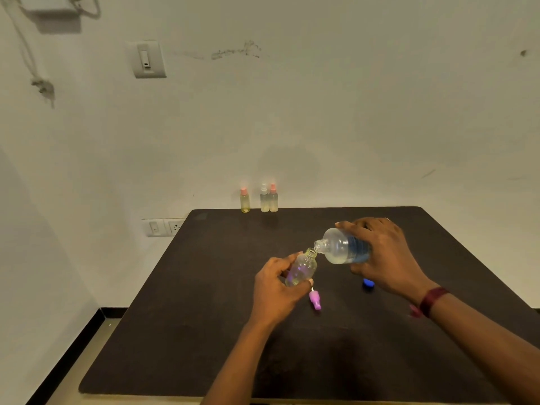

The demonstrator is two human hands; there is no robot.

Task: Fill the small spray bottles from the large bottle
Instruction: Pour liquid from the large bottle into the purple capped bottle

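On the dark table, head view: a person's two bare hands meet above the table (204,317), a bottle in each.
Left hand: the left hand (274,290) has fingers and thumb curled round a small bottle (302,268), which is uncapped, tilted with its neck up and to the right, and has pale yellowish liquid low inside.
Right hand: the right hand (385,252) is wrapped over the large bottle (342,247), which is tipped on its side with its open mouth at the small bottle's mouth (whether the rims touch cannot be told).
Wrist: a dark red wristband (432,301) on the right arm.
Loose caps: a purple spray cap (315,299) lies beside the left hand, and a blue cap (368,283) lies under the right hand.
Far edge: three capped spray bottles (264,200) stand upright against the wall, two touching and one apart to the left.
Wall: a wall switch (147,58) high up, a socket plate (163,227) by the table's corner.
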